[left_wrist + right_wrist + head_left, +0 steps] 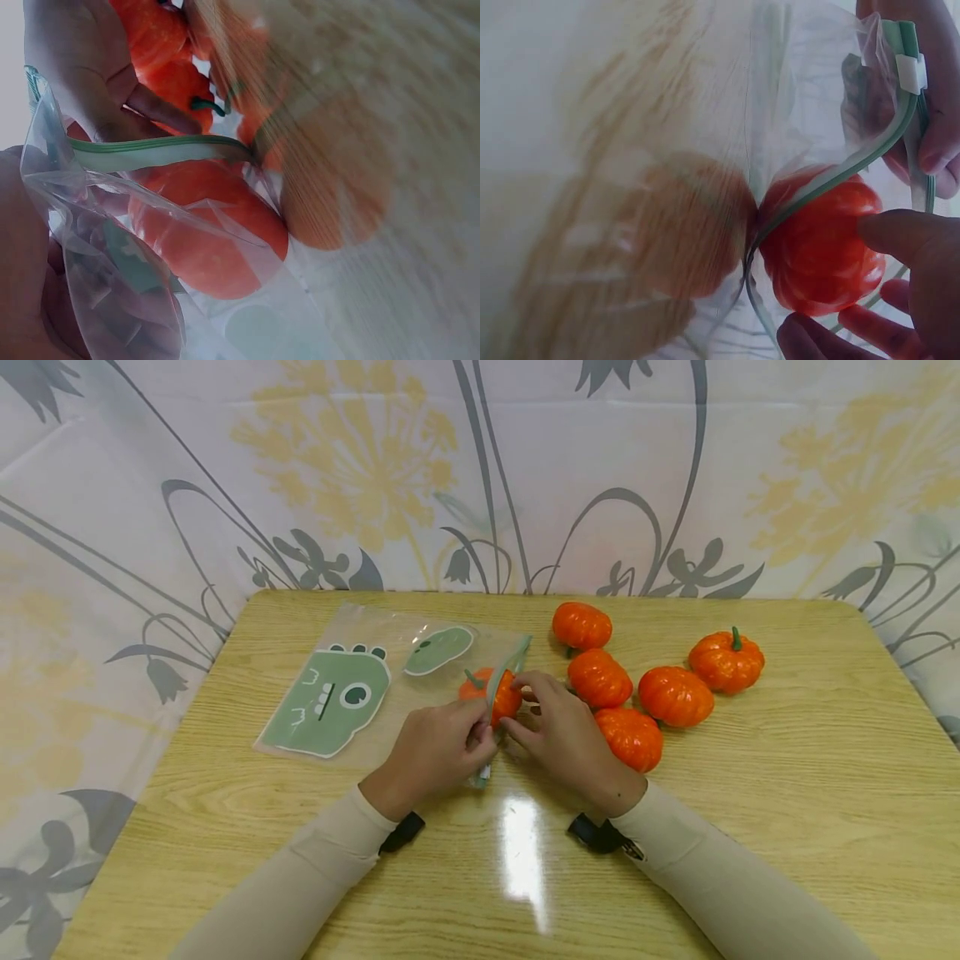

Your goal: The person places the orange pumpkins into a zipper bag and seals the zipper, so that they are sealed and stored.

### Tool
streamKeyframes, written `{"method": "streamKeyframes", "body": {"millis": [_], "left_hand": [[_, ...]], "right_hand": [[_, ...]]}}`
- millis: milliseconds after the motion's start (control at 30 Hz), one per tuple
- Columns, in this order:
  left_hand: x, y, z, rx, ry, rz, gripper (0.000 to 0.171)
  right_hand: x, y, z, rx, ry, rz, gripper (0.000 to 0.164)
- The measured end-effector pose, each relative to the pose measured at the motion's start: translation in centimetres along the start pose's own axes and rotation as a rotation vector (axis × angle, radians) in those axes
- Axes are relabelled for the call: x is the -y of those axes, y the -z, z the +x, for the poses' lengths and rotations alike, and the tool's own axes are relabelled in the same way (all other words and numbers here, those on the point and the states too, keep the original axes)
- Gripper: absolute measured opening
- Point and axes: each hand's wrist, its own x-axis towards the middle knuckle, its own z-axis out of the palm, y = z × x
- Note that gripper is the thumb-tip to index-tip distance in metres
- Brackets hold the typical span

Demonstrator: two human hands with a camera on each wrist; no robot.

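A clear zip bag [360,622] with a green monster print lies flat, its green-edged mouth facing right. My left hand [438,739] pinches the near part of that mouth, where a white slider [911,73] shows in the right wrist view. At the opening sits a small orange pumpkin [507,697], partly inside the bag, its green stem pointing inward. My right hand [566,731] holds the pumpkin from the right, thumb on one side and fingers on the other. Through the plastic, the left wrist view shows the same pumpkin [214,232].
To the right of my right hand lie several more orange pumpkins, one [630,739] close beside the wrist and another [726,662] farthest right with its stem up. The wooden table [787,827] ends at a flowered cloth [525,485] behind.
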Motion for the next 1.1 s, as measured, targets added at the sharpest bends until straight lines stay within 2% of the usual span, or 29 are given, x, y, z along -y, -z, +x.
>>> {"method": "streamKeyframes", "body": {"millis": [467,833,1100], "left_hand": [[0.03,-0.06,-0.05,-0.001,-0.007,0.007,0.015],[-0.10,-0.01,0.02,-0.022,-0.010,0.020,0.017],[-0.07,0.04,-0.02,-0.013,0.003,0.015,0.015]], "right_hand": [[-0.04,0.11,-0.14,-0.032,0.019,-0.044,0.042],[-0.35,-0.20,-0.20,0.019,0.094,-0.112,0.041],[-0.39,-0.34,-0.11,0.124,0.068,-0.109,0.045]]}}
